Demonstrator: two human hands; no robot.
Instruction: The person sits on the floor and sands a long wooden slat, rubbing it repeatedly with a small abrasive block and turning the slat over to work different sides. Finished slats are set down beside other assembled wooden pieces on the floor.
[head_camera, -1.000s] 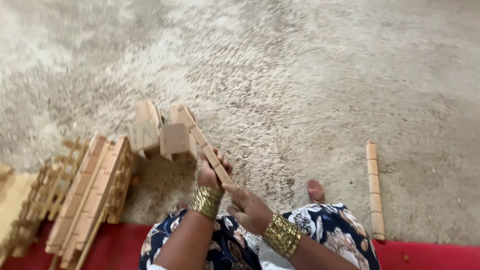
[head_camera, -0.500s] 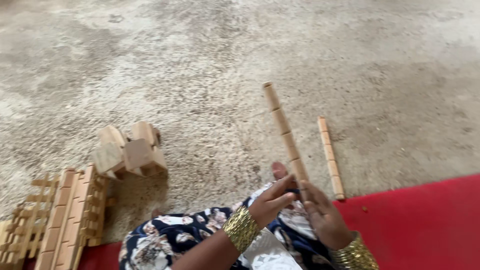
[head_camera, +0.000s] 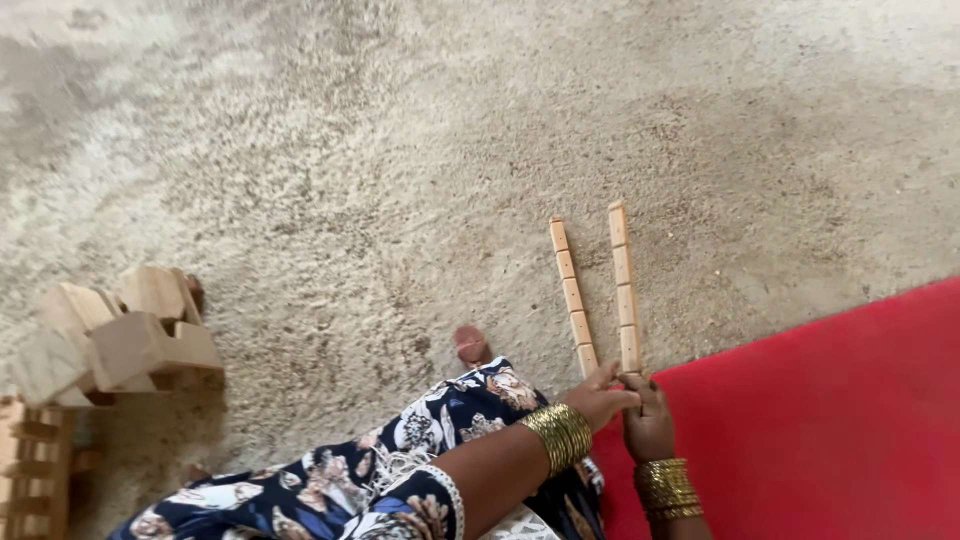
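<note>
Two long, notched wooden strips lie side by side on the sandy ground, the left strip (head_camera: 572, 297) and the right strip (head_camera: 624, 287), both pointing away from me. My left hand (head_camera: 600, 400), with gold bangles on the wrist, pinches the near end of the left strip. My right hand (head_camera: 648, 425), also bangled, is curled with its fingertips on the near end of the right strip. The near ends meet the edge of a red mat (head_camera: 820, 420).
A heap of chunky wooden blocks (head_camera: 120, 340) sits at the left, with ladder-like wooden frames (head_camera: 30, 470) below it. My floral-clothed leg (head_camera: 430, 450) and a toe (head_camera: 470, 345) lie between the heap and the strips. Bare sandy ground (head_camera: 400, 150) stretches ahead.
The strip I took from the block heap swung to the right and now lies flat beside the other strip. My view turned right, so the heap slid to the left edge.
</note>
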